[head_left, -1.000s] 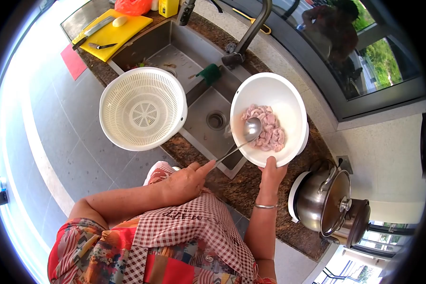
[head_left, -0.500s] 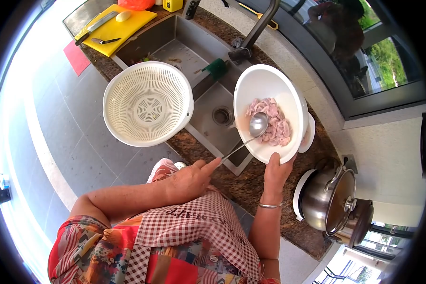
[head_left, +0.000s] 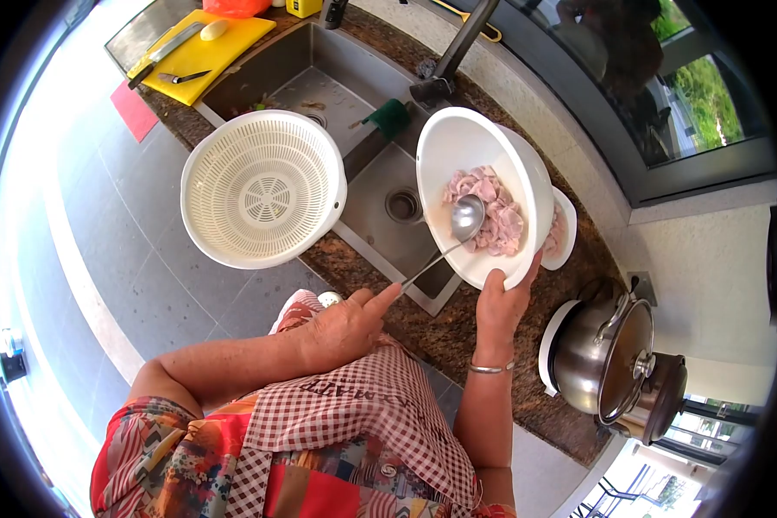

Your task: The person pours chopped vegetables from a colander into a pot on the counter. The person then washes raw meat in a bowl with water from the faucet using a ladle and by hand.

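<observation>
My left hand (head_left: 344, 328) is closed around the handle of a metal ladle (head_left: 468, 217), whose round end is inside a white bowl (head_left: 527, 164) against pieces of pale pink meat (head_left: 499, 226). The near rim of this bowl is gripped by my right hand (head_left: 502, 311), which has a bracelet at the wrist. The bowl is tilted, with its opening facing left over the right side of the sink. A white colander (head_left: 263, 188) with nothing in it rests across the sink's front edge at left. Behind the bowl, a white dish (head_left: 568, 226) with pinkish contents shows partly.
The double sink (head_left: 397, 177) holds a green scrubber (head_left: 388, 119) on its divider and scraps in the far basin. A yellow board (head_left: 220, 53) carries a knife, a small peeler and a pale oval item. Lidded metal pots (head_left: 591, 354) stand at right, and a faucet (head_left: 457, 52) behind.
The white bowl has tipped further toward the left, with my right hand still on its rim. More of the dish behind it now shows. The ladle remains in my left hand.
</observation>
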The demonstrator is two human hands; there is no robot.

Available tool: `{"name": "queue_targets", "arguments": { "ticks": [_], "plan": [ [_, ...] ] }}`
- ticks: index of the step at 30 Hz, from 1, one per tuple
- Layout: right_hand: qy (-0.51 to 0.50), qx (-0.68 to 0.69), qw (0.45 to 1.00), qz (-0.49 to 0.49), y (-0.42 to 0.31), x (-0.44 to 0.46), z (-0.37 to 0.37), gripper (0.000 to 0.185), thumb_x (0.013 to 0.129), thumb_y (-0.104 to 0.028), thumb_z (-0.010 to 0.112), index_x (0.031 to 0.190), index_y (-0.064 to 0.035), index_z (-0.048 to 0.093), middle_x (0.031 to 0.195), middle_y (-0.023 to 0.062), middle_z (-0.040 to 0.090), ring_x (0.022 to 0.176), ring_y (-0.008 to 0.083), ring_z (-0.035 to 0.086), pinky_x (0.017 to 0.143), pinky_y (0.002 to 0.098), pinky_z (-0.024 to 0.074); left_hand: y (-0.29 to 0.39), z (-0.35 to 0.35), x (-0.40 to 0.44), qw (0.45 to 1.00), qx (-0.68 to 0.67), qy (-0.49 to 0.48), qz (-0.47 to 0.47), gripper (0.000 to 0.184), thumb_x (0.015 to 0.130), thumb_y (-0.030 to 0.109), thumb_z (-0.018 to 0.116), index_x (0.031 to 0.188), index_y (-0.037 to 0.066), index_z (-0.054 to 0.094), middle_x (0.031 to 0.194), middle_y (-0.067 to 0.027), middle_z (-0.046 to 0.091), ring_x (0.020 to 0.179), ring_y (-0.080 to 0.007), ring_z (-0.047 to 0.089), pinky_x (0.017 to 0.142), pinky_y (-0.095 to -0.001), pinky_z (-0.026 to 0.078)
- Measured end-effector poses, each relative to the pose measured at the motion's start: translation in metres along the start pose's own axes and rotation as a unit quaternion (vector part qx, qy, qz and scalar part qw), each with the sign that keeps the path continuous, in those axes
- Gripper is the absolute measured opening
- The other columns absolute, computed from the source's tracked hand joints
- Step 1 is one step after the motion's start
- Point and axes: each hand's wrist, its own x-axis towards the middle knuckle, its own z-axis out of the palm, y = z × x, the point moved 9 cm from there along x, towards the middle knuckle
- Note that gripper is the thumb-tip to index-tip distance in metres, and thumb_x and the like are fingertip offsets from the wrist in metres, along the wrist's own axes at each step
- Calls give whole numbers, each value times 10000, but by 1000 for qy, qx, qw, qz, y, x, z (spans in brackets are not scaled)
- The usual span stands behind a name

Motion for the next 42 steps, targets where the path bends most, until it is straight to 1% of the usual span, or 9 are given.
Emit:
{"name": "queue_targets", "arguments": {
  "ticks": [2,5,17,21,28,31,34,38,42],
  "plan": [
    [1,44,999,31,-6,-2,0,734,898,-11,469,1604,20,272,1399,249,594,1244,306,626,1056,364,472,-1,2,0,1000,5,4,5,679,973,118,598,1578,-4,315,1027,-231,598,773,-342,682,618,-419,567],
    [-4,-15,1000,-10,-6,0,1,708,956,-66,438,1622,-53,198,1381,337,567,1218,489,619,938,529,527,0,1,1,1000,5,-10,-7,686,970,110,598,1579,-14,306,1012,-227,593,778,-333,677,608,-412,564],
    [5,22,1000,-10,2,0,2,707,917,-29,444,1597,-4,252,1422,315,553,1224,444,641,984,495,530,5,-2,2,999,35,-18,6,673,974,106,596,1572,-19,312,997,-230,600,772,-339,682,600,-407,572],
    [9,276,940,198,65,-11,1,640,853,-19,544,1456,142,401,1355,275,567,1138,369,680,844,421,634,5,-8,-5,998,22,28,48,658,961,84,621,1555,-16,357,988,-220,615,781,-348,684,616,-418,571],
    [44,404,814,414,91,-99,-63,509,864,-135,596,1316,91,530,1178,197,668,985,324,730,698,399,663,33,-67,-19,962,-178,95,184,645,908,4,675,1505,-47,435,931,-186,613,732,-332,645,621,-418,521],
    [72,377,792,476,99,-147,-85,536,842,-156,614,1349,7,555,1207,133,683,1003,296,726,669,387,621,29,-67,-16,982,-119,69,127,645,901,-33,662,1505,-40,437,917,-191,626,738,-341,650,657,-408,537],
    [51,362,787,498,113,-173,-94,536,841,-176,605,1340,12,561,1184,136,696,962,281,735,650,368,627,21,-77,-2,973,-120,143,139,579,937,-32,636,1488,-42,460,907,-149,652,705,-258,641,642,-360,528],
    [43,368,773,516,140,-192,-90,535,841,-195,595,1332,15,565,1141,128,716,904,262,744,609,346,632,-22,-54,7,962,-235,135,-37,496,981,-14,608,1461,-49,489,891,-47,621,724,-93,542,641,-271,473],
    [47,404,743,531,165,-200,-82,501,882,-238,597,1320,5,571,1101,125,725,876,253,746,576,344,631,-28,-51,7,960,-229,157,18,558,998,-94,505,1542,-9,410,968,7,560,735,-24,430,648,-187,403]
  ]
}}
